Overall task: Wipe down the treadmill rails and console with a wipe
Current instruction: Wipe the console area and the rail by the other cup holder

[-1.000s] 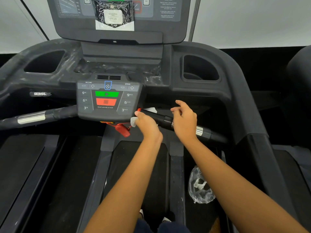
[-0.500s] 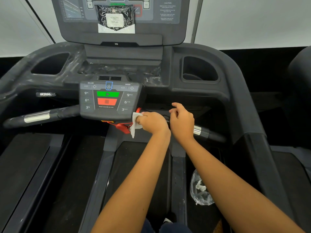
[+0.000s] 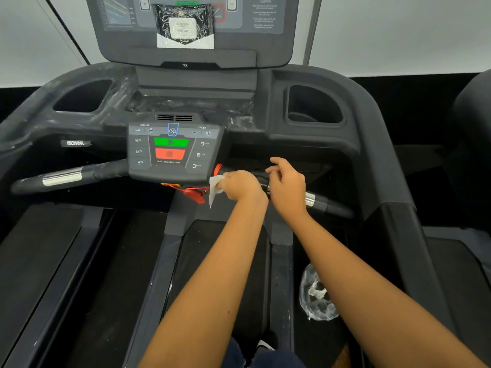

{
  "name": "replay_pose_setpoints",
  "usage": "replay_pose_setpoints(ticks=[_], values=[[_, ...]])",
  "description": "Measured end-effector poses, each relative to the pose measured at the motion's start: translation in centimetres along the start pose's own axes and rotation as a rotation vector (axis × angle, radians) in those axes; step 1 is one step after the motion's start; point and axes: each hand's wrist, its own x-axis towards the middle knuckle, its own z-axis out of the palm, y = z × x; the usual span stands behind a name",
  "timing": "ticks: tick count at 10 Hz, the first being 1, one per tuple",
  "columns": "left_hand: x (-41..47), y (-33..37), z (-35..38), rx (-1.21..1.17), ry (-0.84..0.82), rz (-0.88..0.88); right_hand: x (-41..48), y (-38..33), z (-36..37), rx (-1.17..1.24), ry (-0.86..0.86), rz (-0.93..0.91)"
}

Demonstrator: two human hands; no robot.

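Right-handlebar wipe step: left hand (image 3: pixel 240 185) closed on wipe (image 3: pixel 214 188) around handlebar (image 3: pixel 325 204), right hand (image 3: pixel 288 185) loosely open, seemingly empty; next slide outward.

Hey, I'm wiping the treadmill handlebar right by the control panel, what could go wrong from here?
The left hand rubs the wipe right beside the red safety key cord; a snag might pull it loose. The panel's green start button sits just above, so a stray swipe may press it while you stand on the belt. The right hand only rests loosely on the handlebar, so you may be poorly braced if it moved.
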Motion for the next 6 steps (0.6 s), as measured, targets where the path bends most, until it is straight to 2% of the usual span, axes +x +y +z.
replay_pose_setpoints(ticks=[1, 2, 3, 4, 5, 6], values=[[-0.5, -2.8, 0.8, 0.022, -0.08, -0.075, 0.3, 0.1, -0.5, 0.08, 0.018, 0.037], [-1.9, -4.9, 1.1, 0.052, -0.121, -0.117, 0.6, 0.2, -0.8, 0.264, 0.042, 0.124], [-5.1, -7.1, -0.2, -0.038, -0.255, -0.158, 1.2, 0.0, -2.1, 0.566, 0.116, 0.282], [-6.0, -7.1, -2.6, -0.013, -0.266, -0.013, 1.1, -0.1, -2.7, 0.643, 0.151, 0.336], [-7.2, -5.4, -5.0, 0.013, -0.242, 0.23, 0.5, -1.0, -2.8, 0.463, 0.13, 0.23], [-7.6, -3.2, -4.8, -0.143, -0.381, 0.294, 0.1, -2.0, -2.7, 0.377, 0.108, 0.105]])
